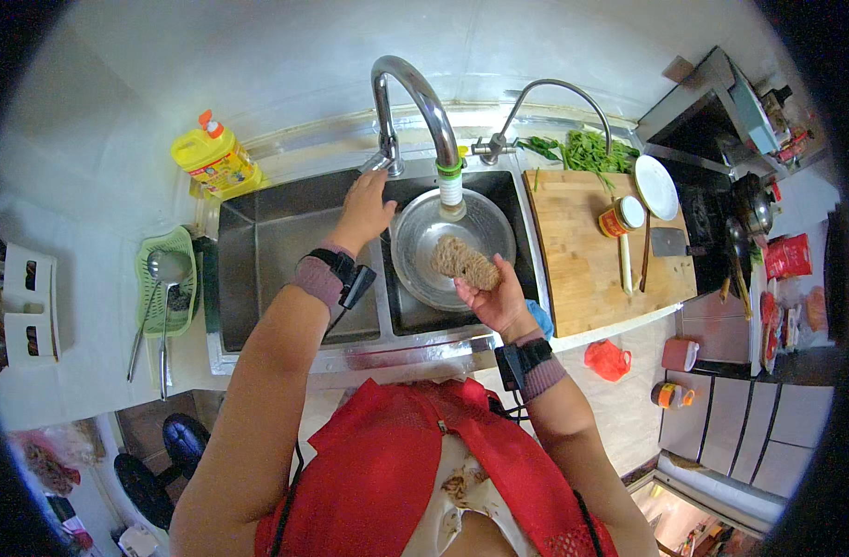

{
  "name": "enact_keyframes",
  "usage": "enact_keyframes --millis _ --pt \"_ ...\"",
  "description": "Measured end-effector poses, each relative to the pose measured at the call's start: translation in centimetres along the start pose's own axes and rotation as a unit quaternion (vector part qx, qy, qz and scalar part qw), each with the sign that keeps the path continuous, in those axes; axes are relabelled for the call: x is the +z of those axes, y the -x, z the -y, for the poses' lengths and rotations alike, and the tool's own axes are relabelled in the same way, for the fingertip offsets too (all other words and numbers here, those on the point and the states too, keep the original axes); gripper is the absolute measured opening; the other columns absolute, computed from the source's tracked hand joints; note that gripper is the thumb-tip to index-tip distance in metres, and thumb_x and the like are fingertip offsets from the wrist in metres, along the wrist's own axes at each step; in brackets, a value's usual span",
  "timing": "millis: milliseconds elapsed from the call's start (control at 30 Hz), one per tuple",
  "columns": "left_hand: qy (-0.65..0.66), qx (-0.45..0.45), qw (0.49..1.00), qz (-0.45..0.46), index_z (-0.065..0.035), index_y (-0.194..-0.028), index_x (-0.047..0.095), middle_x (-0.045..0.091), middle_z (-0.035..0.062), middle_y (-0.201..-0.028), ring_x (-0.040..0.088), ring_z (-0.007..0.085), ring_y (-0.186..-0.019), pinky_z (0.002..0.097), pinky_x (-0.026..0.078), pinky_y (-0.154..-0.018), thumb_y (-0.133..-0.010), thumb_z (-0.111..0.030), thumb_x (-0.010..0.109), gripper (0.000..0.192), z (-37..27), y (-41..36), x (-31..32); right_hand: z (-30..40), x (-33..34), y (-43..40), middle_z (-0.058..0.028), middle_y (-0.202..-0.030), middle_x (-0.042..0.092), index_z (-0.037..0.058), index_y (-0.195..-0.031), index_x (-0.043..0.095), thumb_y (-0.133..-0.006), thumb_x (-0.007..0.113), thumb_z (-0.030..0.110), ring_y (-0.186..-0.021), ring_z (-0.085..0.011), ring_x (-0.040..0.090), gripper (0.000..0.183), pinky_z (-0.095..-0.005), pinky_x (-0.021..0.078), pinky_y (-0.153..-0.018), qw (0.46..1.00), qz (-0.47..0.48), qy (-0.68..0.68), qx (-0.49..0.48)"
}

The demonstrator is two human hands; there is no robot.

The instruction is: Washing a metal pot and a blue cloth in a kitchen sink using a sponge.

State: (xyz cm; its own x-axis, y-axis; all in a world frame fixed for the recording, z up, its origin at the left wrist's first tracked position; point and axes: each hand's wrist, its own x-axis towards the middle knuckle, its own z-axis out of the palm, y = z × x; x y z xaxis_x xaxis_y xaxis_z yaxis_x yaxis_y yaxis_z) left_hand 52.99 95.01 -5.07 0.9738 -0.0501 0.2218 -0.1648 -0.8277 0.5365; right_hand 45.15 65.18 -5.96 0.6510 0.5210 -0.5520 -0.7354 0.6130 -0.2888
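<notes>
My right hand (497, 296) grips a tan, fibrous scrubbing pad (459, 261), holding it by its lower right end over a round metal basin (410, 278). The basin sits in the right bowl (417, 313) of a double stainless steel sink. Above it ends the white nozzle (451, 191) of a curved chrome faucet (424, 90). My left hand (365, 209) is stretched over the divider side of the left bowl (292, 244), its thumb apart and nothing in its grasp. Its fingertips are at the faucet lever (377, 163); whether they touch it I cannot tell.
At right, a wooden cutting board (577, 278) holds a jar (620, 217), a cleaver (668, 242) and a white plate (656, 188). Leafy greens (598, 152) lie behind it. At left stand a yellow detergent jug (219, 160) and a green basket (149, 303) with ladles.
</notes>
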Motion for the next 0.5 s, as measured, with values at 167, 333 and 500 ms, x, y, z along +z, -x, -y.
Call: enact_keyframes --millis 167,333,500 --pt "-0.168 -0.073 0.982 0.032 -0.0004 -0.128 0.047 0.047 0.0193 -0.132 0.038 0.0360 -0.128 0.0498 0.025 -0.109 -0.077 -0.019 0.065 0.057 -1.8 0.8 -0.6 -0.3 1.1 0.4 -0.0184 -0.104 0.060 -0.0012 -0.124 0.045 -0.092 0.046 0.047 -0.083 -0.0287 0.063 0.058 -0.0373 0.0532 -0.073 0.999 -0.033 -0.034 -0.024" --pt "0.068 -0.051 0.996 0.010 -0.0059 -0.124 0.050 0.048 0.0196 -0.127 0.044 0.0346 -0.123 0.0535 0.031 -0.102 -0.079 -0.025 0.067 0.051 -6.1 3.9 3.1 -0.5 -0.2 -0.2 -0.0161 -0.105 0.062 0.0026 -0.122 0.049 -0.094 0.048 0.034 -0.080 -0.0238 0.063 0.042 -0.0355 0.0527 -0.071 0.999 -0.023 -0.019 -0.040" --pt "0.631 -0.358 0.627 0.285 -0.0101 -0.125 0.048 0.050 0.0091 -0.128 0.046 0.0270 -0.121 0.0512 0.035 -0.098 -0.084 -0.034 0.066 0.051 -8.6 5.7 6.2 -0.2 -0.3 -0.9 -0.0078 -0.105 0.065 0.0066 -0.116 0.058 -0.092 0.052 0.023 -0.081 -0.0190 0.062 0.029 -0.0313 0.0507 -0.072 0.991 -0.021 0.125 -0.046"
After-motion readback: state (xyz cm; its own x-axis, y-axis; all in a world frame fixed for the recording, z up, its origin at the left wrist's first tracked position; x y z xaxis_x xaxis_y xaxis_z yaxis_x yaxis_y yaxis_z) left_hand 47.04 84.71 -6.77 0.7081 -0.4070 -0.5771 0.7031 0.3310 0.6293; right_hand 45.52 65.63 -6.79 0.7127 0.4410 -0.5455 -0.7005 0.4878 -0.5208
